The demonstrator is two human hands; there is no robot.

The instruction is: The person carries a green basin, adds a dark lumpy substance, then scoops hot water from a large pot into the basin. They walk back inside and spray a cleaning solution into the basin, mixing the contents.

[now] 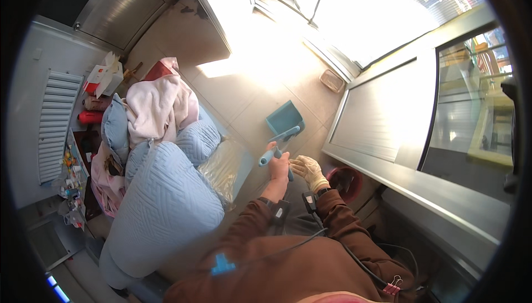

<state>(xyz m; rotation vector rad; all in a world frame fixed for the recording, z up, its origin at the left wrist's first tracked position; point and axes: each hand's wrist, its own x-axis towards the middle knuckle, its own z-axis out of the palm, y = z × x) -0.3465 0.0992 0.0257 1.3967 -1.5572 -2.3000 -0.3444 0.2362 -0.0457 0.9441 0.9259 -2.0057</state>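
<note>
Head view: left hand (279, 165) grip clenches the dustpan (285, 119) handle, angling up-right; gloved right hand (308, 170) released.

Single head-worn fisheye view, steeply downward, close above the tiled floor (260, 98)

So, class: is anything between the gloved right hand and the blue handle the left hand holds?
Nothing visible. The right hand hovers just right of the blue handle, which the left hand already grips. The teal dustpan lies beyond them on the tiled floor, not between.
</note>
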